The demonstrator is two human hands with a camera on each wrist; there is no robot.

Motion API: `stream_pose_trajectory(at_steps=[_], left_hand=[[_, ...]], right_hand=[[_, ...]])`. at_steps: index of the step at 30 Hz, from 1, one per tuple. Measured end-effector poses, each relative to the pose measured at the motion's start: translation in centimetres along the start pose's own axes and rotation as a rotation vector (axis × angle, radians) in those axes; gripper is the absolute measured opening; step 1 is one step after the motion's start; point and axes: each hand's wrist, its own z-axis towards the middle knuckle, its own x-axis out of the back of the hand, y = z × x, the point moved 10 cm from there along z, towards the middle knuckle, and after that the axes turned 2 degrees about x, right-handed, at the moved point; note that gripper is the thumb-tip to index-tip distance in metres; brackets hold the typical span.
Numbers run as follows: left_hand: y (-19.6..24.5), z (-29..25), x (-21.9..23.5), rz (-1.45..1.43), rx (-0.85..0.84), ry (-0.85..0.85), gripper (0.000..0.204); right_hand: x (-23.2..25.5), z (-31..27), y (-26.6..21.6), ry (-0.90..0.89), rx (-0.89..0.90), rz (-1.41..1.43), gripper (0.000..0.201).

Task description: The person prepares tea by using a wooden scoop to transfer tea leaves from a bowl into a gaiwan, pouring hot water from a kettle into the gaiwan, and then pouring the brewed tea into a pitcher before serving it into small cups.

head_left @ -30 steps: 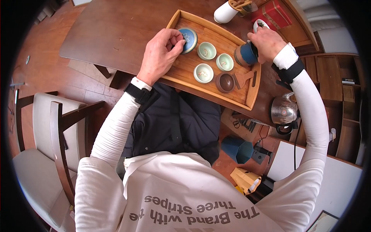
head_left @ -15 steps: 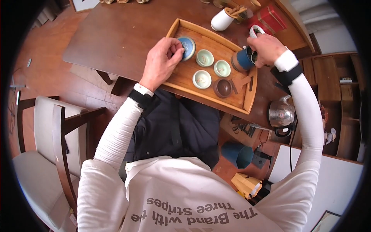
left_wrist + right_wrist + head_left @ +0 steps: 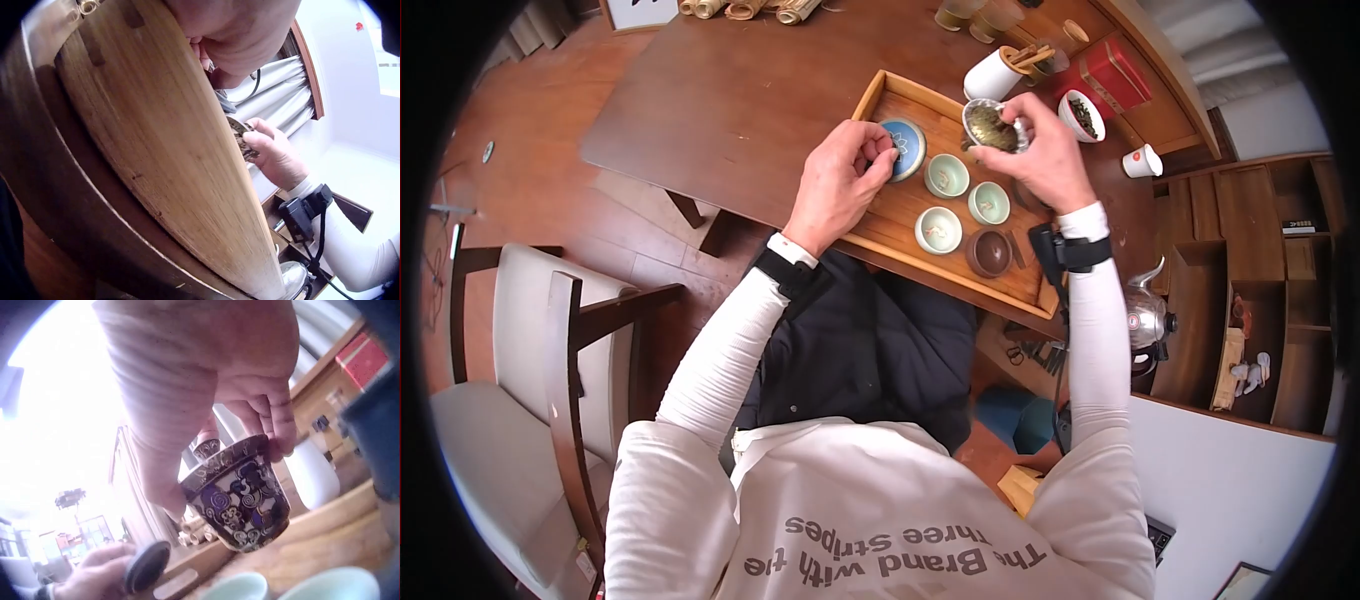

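Observation:
My right hand (image 3: 1045,155) grips an ornate dark lidded tea bowl (image 3: 240,503) by its rim, fingers and thumb on opposite sides. In the right wrist view a knob shows on top, under the hand. The bowl hangs tilted over the tray (image 3: 880,215). My left hand (image 3: 847,180) pinches a round blue lid-like disc (image 3: 905,150) with a flower pattern, at the tray's left end; the right wrist view shows this disc on edge. Between the hands stand three pale green teacups (image 3: 947,176) and a brown bowl (image 3: 989,252).
A white bowl of tea leaves (image 3: 1081,115) and a paper cup (image 3: 1142,161) stand past the tray. Behind it are a white holder with wooden tools (image 3: 992,75) and a red box (image 3: 1115,72). A steel kettle (image 3: 1145,320) is at the right.
The right hand has moved left from beside the blue-and-brown cup and white bowl, and now holds the ornate tea bowl above the tray. The left hand keeps its pinch on the blue disc.

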Motion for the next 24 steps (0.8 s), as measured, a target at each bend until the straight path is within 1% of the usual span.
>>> stream_pose_trajectory(at_steps=[1,4,5,7,9,11,12,14,16,17,18,19,20,22,24], left_hand=[[0.1,0.0,0.1,0.01,-0.011,0.001,0.015],[0.2,0.1,0.1,0.037,-0.021,0.004,0.015],[0.3,0.1,0.0,0.038,-0.029,0.001,0.015],[0.0,0.1,0.0,0.049,-0.006,0.0,0.017],[0.0,0.1,0.0,0.04,-0.002,-0.005,0.017],[0.1,-0.1,-0.2,0.033,0.001,-0.018,0.018],[0.0,0.0,-0.1,0.062,0.012,-0.02,0.019],[0.2,0.0,-0.4,0.096,0.003,-0.037,0.019],[0.0,0.0,-0.1,0.001,-0.011,0.031,0.015],[-0.6,0.1,-0.1,-0.046,0.036,0.028,0.014],[-0.7,0.2,-0.3,-0.043,0.019,0.012,0.014],[-1.4,0.3,-0.4,-0.13,0.059,0.013,0.014],[-1.9,0.4,-0.5,-0.218,0.101,0.017,0.013],[-1.0,0.5,-0.7,-0.204,0.094,0.009,0.012],[1.1,0.7,-1.4,-0.062,0.076,-0.019,0.013]], right_hand=[[-0.9,0.0,0.6,0.005,-0.05,0.025,0.052],[-2.6,0.1,1.4,0.038,-0.035,0.035,0.05],[-2.9,0.2,1.7,0.012,-0.054,0.038,0.05],[-3.7,0.3,1.9,0.011,-0.012,-0.002,0.052],[-3.5,0.3,1.6,0.022,-0.001,-0.027,0.052],[-3.7,0.2,1.8,-0.066,-0.013,-0.069,0.051],[-3.2,0.1,1.7,-0.052,-0.022,-0.067,0.051],[-3.3,0.0,1.4,-0.15,-0.05,-0.079,0.051],[-1.6,-0.3,0.6,-0.12,-0.047,-0.073,0.05],[0.1,-0.6,-0.2,-0.046,-0.036,-0.059,0.049],[1.5,-1.2,-0.7,0.024,-0.026,-0.045,0.049],[4.1,-2.6,-1.4,0.269,0.084,0.009,0.043],[6.1,-4.4,-1.8,0.398,0.051,0.115,0.034],[8.3,-9.3,-0.3,0.629,0.019,0.179,0.023],[8.6,-15.6,1.7,0.737,-0.122,0.094,0.02]])
